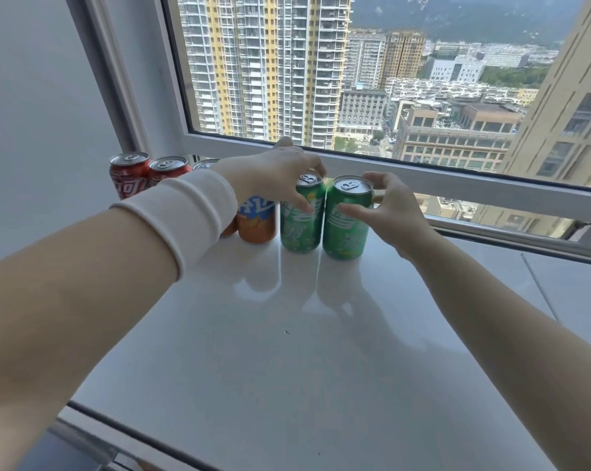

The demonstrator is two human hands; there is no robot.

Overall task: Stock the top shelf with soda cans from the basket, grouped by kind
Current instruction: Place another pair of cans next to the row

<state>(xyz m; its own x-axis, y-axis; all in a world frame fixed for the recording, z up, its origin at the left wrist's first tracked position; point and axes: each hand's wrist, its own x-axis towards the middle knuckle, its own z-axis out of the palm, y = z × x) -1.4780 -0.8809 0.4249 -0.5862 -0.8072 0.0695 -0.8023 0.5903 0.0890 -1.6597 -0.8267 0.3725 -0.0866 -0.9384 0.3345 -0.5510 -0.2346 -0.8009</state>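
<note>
Two green soda cans stand upright side by side on the white shelf top (pixel 287 351) near the window. My left hand (pixel 280 175) grips the left green can (pixel 299 226) from above, thumb on its front. My right hand (pixel 386 207) holds the right green can (pixel 346 229), thumb on the front and fingers round its right side. An orange can (pixel 256 220) stands just left of the green ones, with another orange can partly hidden behind my left wrist. Two red cola cans (pixel 131 175) stand at the far left. The basket is out of view.
A large window (pixel 355 79) with a white frame runs along the back of the shelf. A grey wall (pixel 42 113) closes the left side. The shelf's front edge (pixel 144 447) runs diagonally at the bottom left. A white sleeve band covers my left wrist.
</note>
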